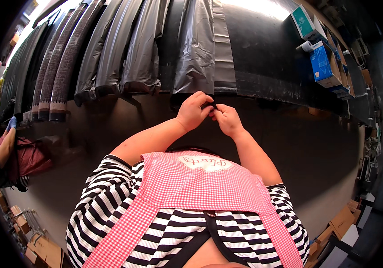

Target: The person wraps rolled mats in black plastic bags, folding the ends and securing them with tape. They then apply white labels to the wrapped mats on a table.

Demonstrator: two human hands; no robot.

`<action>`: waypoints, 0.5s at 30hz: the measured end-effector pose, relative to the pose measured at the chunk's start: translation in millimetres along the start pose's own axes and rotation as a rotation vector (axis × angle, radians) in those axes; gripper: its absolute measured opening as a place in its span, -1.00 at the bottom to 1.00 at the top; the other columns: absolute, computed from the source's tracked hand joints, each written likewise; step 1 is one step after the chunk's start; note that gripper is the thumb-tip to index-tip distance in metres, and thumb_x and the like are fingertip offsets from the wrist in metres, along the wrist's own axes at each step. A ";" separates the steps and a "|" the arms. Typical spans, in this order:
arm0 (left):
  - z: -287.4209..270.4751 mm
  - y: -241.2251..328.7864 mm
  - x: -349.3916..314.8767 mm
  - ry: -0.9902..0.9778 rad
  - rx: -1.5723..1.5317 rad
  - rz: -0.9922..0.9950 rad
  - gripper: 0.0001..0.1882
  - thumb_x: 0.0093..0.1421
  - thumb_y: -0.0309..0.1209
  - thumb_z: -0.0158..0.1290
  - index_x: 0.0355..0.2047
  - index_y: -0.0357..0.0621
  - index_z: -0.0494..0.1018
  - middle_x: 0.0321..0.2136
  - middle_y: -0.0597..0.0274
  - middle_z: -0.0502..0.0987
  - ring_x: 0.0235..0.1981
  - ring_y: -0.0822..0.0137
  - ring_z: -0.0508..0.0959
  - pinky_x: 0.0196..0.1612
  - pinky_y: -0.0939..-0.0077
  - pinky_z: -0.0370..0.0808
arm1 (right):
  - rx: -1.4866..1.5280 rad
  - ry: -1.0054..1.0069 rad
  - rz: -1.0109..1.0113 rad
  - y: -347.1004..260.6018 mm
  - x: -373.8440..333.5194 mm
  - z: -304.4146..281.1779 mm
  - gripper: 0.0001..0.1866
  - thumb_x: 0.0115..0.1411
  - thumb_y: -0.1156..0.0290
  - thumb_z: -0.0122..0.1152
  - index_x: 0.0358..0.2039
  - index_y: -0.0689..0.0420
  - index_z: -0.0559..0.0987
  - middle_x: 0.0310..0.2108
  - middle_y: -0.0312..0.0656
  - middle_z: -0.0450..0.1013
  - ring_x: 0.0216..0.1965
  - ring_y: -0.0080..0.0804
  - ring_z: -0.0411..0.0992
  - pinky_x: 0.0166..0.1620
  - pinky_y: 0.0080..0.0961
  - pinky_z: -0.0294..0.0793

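Note:
A long, glossy black length of material (194,53) lies over the dark table (267,49), reaching its near edge. A flatter grey-black strip (224,53) runs along its right side. At the near end of the material, my left hand (194,111) has its fingers bent and its thumb pressed toward the right hand. Close against it, my right hand (227,119) is closed in a pinch. Between the fingertips is something small and dark, seemingly the material's end, but the fingers hide most of it.
Several glossy black lengths (142,58) and grey knitted-looking ones (68,67) hang over the table edge at left. A green-and-white box (305,22), a white roll (307,46) and a blue box (323,64) are at right. Another person's gloved hand (12,123) is far left. Cardboard boxes (44,250) sit lower left.

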State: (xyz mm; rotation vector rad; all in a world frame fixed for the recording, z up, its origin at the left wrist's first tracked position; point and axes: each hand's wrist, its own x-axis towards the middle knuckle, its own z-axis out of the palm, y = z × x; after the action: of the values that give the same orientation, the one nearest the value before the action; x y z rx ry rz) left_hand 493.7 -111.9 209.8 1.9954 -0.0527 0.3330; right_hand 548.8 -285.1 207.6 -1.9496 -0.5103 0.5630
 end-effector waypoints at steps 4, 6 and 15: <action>5.2 -3.1 0.6 -0.008 -0.089 -0.066 -0.85 0.07 -0.49 0.20 -0.32 -0.18 0.52 -0.36 0.14 0.49 -0.36 0.14 0.57 -0.27 0.35 0.52 | -0.086 -0.019 -0.059 -6.2 -1.6 -4.4 -0.77 0.23 0.40 -0.03 -0.43 0.26 0.54 -0.47 -0.08 0.55 -0.42 -0.27 0.53 -0.31 -0.37 0.49; 4.9 -7.1 2.4 -0.061 -0.156 -0.115 -0.85 0.07 -0.49 0.21 -0.33 -0.20 0.52 -0.38 0.14 0.48 -0.38 0.14 0.57 -0.27 0.36 0.52 | -0.175 -0.022 -0.109 -5.4 -2.0 -6.9 -0.77 0.22 0.41 -0.04 -0.42 0.26 0.54 -0.45 -0.07 0.55 -0.40 -0.24 0.54 -0.29 -0.35 0.50; -12.0 -4.4 8.6 -0.165 0.232 0.497 -0.84 0.01 -0.62 0.13 -0.38 -0.15 0.48 -0.36 0.18 0.47 -0.36 0.09 0.53 -0.27 0.32 0.50 | 0.230 -0.170 -0.008 15.4 3.6 -10.9 -0.79 0.26 0.52 -0.08 -0.32 0.28 0.56 -0.40 -0.14 0.58 -0.35 -0.39 0.55 -0.20 -0.47 0.53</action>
State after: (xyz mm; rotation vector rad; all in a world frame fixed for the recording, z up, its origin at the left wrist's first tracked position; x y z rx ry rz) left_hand 500.3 -98.3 213.0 2.2212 -0.6473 0.5074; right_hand 559.7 -297.1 197.3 -1.6901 -0.5349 0.7536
